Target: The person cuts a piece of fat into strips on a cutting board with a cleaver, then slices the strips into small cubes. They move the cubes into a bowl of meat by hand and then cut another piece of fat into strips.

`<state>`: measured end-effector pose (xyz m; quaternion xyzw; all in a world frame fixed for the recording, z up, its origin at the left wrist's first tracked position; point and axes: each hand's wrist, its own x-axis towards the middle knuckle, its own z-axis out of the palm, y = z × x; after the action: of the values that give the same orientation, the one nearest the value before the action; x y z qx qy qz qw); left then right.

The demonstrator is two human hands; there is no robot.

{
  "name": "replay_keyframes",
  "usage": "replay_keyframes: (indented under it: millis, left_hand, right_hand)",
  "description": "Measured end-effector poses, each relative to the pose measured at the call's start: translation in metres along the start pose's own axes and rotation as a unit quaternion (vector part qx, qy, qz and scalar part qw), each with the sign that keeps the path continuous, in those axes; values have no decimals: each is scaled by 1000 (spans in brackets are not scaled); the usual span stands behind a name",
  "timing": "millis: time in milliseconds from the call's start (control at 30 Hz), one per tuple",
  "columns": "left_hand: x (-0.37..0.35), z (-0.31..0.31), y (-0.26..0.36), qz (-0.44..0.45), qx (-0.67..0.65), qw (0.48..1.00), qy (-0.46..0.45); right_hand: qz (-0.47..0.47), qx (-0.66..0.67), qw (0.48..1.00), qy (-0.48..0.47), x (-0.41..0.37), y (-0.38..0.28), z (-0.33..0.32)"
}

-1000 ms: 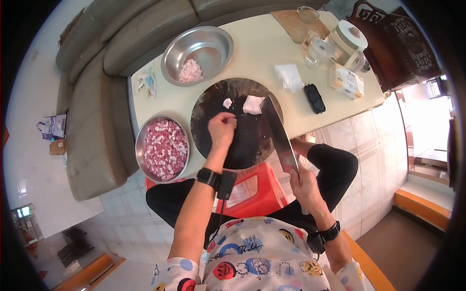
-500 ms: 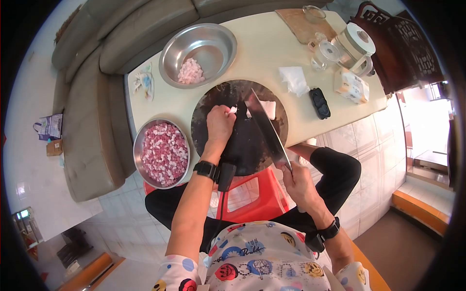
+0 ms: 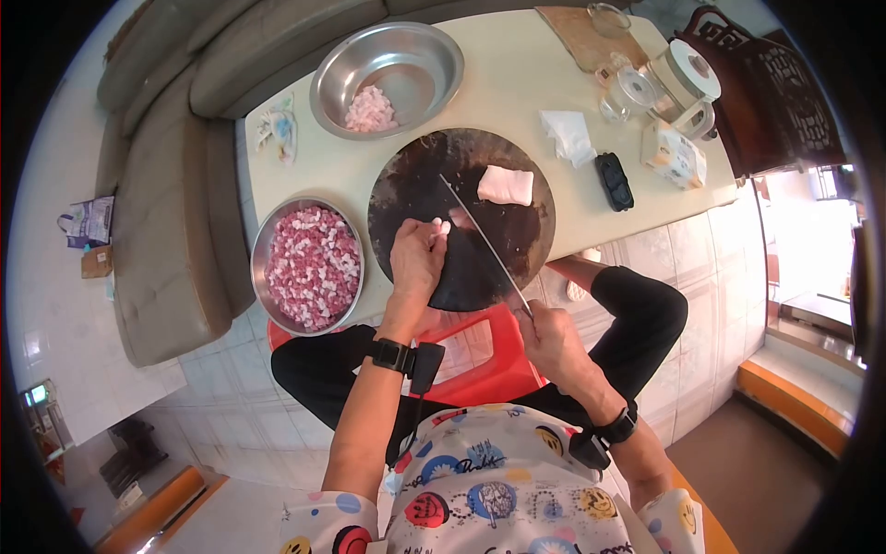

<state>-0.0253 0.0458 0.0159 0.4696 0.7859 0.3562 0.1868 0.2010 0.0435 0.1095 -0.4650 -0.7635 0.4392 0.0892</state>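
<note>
so the left hand (image 3: 415, 263) is pinched tight on a small pale-pink meat bit (image 3: 441, 226) mid chopping board (image 3: 406, 185), pressed against the dark cleaver (image 3: 471, 272) that's fisted in the right hand (image 3: 549, 337)

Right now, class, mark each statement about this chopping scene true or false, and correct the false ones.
1. The right hand grips the cleaver. True.
2. The left hand rests inside the bowl of diced meat. False: it pinches a small piece on the round chopping board.
3. A white slab lies on the board, apart from the blade. True.
4. The far bowl is full to the rim. False: it holds only a small heap of pale pieces.
</note>
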Motion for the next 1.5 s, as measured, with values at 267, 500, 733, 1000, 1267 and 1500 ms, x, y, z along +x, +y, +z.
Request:
replay_keyframes:
  millis: [267, 500, 733, 1000, 1267, 1500]
  left_hand:
    - [-12, 4, -4, 71, 29, 997, 18]
    - [-18, 2, 3, 28, 59, 998, 19]
    - [-23, 8, -7, 58, 54, 996, 42]
    - [-22, 8, -21, 106, -11, 992, 67]
    - [8, -4, -21, -78, -127, 987, 54]
    - [15, -9, 18, 34, 101, 985, -139]
  right_hand:
    - [-21, -60, 998, -12, -1, 4, 9]
    - [-47, -95, 993, -57, -3, 11, 4]
    - [-100, -139, 981, -89, 18, 19, 8]
    - [-149, -165, 974, -53, 89, -25, 50]
    - [-80, -13, 997, 0, 26, 15, 17]
    - [-29, 108, 991, 78, 6, 16, -7]
